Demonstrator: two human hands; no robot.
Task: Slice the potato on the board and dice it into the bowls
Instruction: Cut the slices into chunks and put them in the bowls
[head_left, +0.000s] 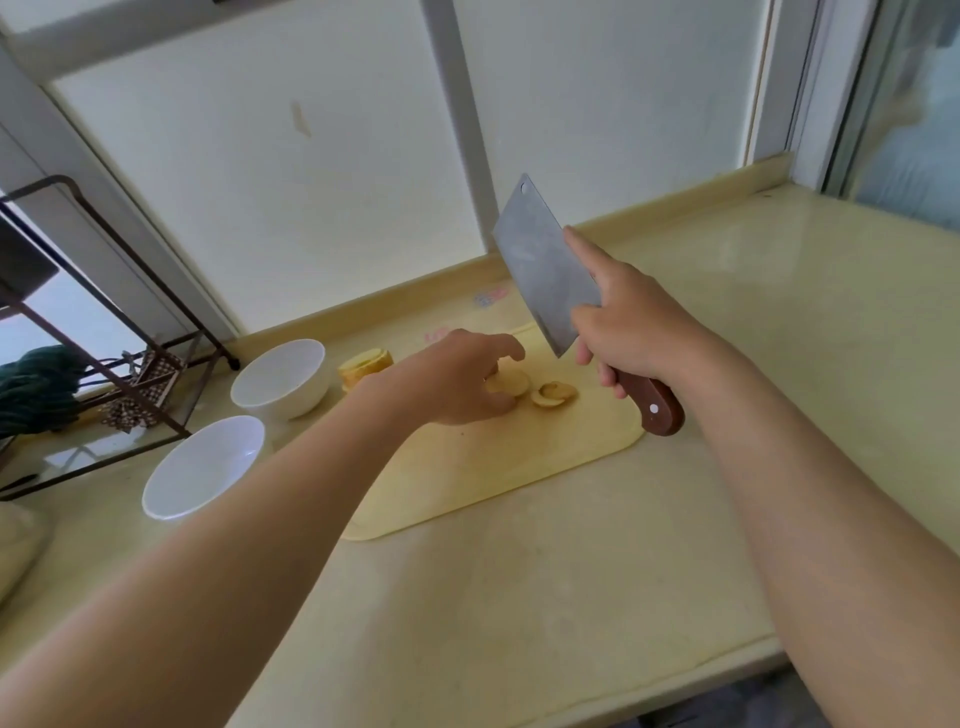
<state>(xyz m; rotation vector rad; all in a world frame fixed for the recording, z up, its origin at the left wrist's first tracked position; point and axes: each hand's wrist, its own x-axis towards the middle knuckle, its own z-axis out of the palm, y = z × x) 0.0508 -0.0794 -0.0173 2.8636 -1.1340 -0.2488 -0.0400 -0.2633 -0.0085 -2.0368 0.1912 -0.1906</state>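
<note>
No words or numbers can be read. Small pink and blue marks (490, 297) are seen on the tabletop (519, 597), too blurred.

Soft window daylight — edges bowed, slightly blurred.

Potato slices (511, 383): were partly hidden under the left hand (457, 376).
Cleaver handle (657, 408): front part was covered by the right hand (631, 322).
Rack (156, 276): was cut off at the left edge.
</note>
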